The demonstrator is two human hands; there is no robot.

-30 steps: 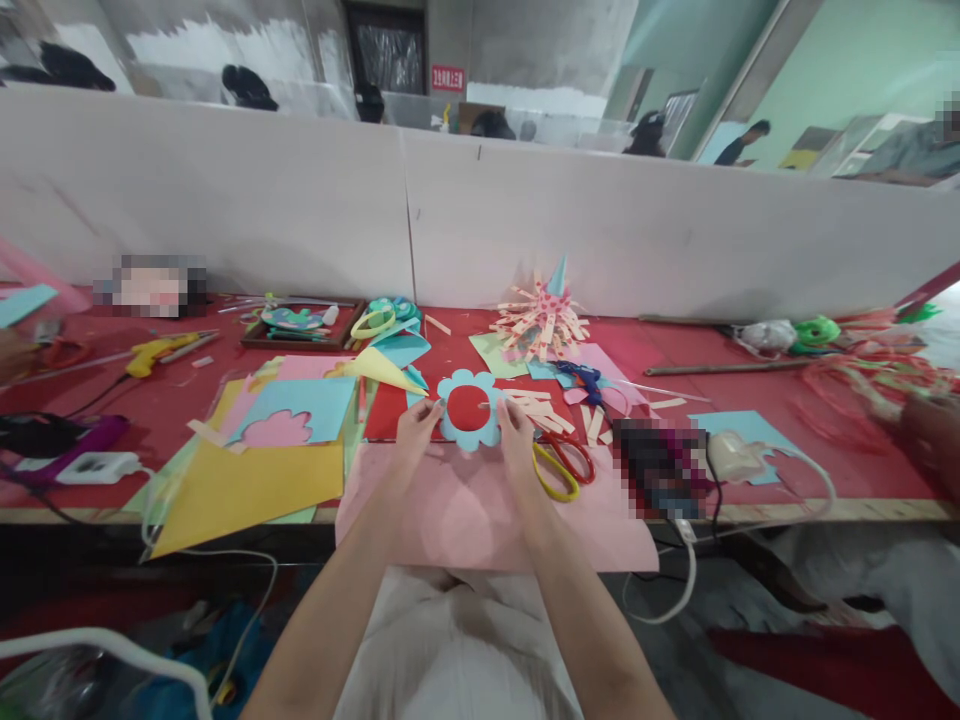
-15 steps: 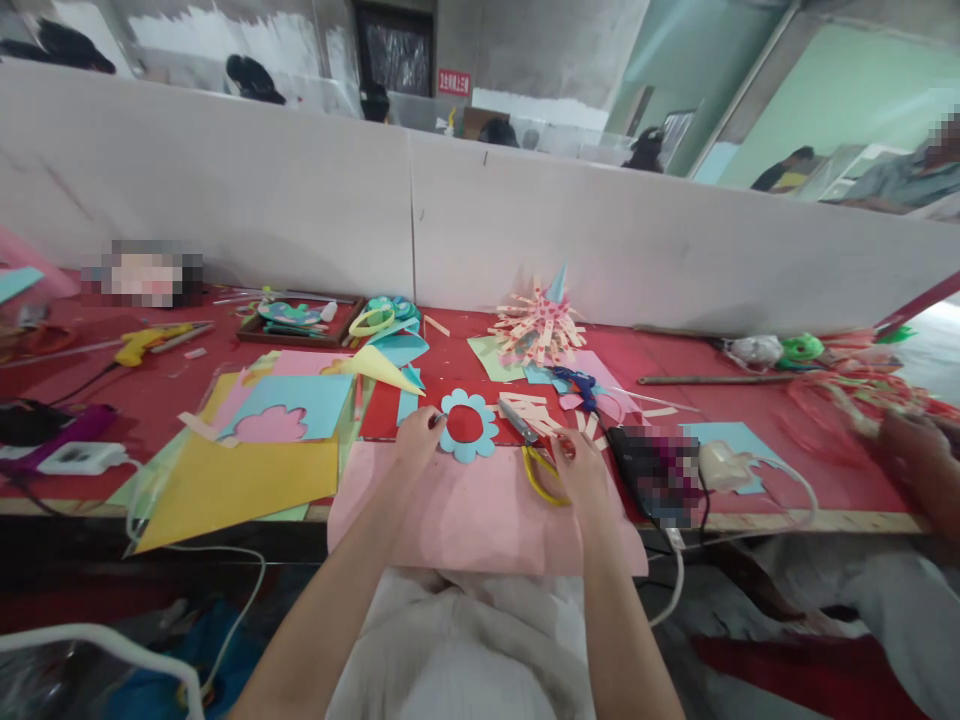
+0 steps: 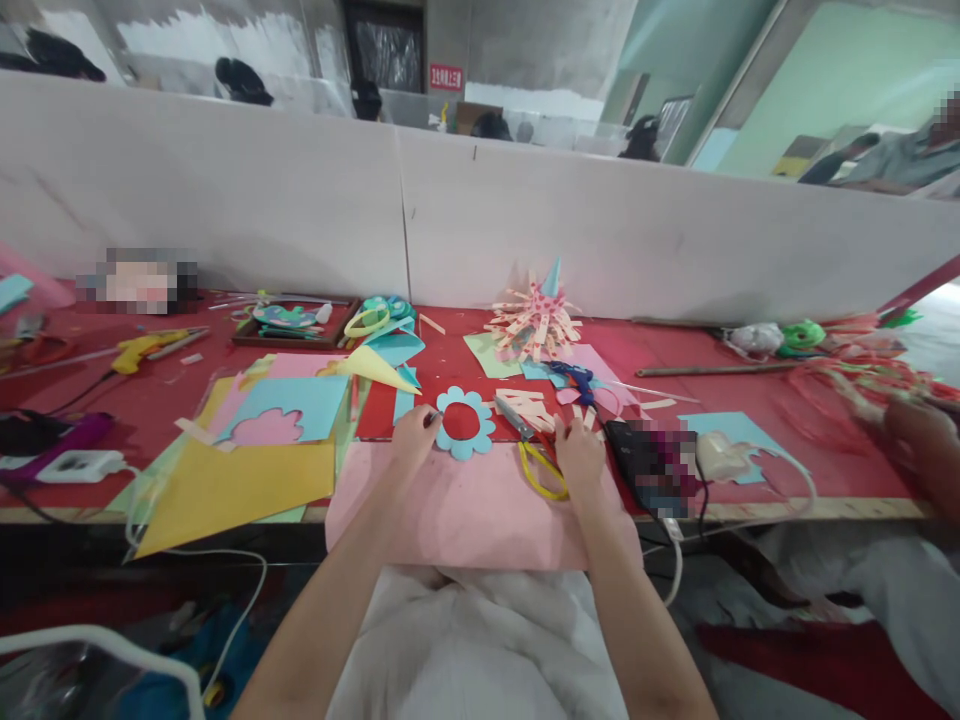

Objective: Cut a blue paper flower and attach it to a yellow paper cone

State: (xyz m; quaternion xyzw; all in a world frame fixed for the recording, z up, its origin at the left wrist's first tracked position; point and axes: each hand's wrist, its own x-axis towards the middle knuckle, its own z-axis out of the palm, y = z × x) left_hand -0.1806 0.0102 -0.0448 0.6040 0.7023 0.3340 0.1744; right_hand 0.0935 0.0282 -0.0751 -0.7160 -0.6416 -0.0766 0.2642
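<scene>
A blue flower-shaped paper ring [image 3: 486, 440] lies over the pink sheet [image 3: 450, 510] and the red table. My left hand [image 3: 414, 436] is at its left edge, fingers pressed together; whether they grip the ring is hard to tell. My right hand [image 3: 580, 450] rests beside the yellow-handled scissors [image 3: 541, 470], fingers bent downward near some small paper strips [image 3: 525, 408]. What lies under those fingertips is hidden.
A spiky paper piece with a blue cone [image 3: 541, 315] stands behind. A blue glue gun [image 3: 574, 378] lies back right, coloured sheets [image 3: 247, 490] and a yellow glue gun [image 3: 139, 353] left. Another person's hand [image 3: 911, 430] is far right.
My right hand has turned its fingers down toward the strips. The view has shifted slightly. The ring and my left hand look much the same.
</scene>
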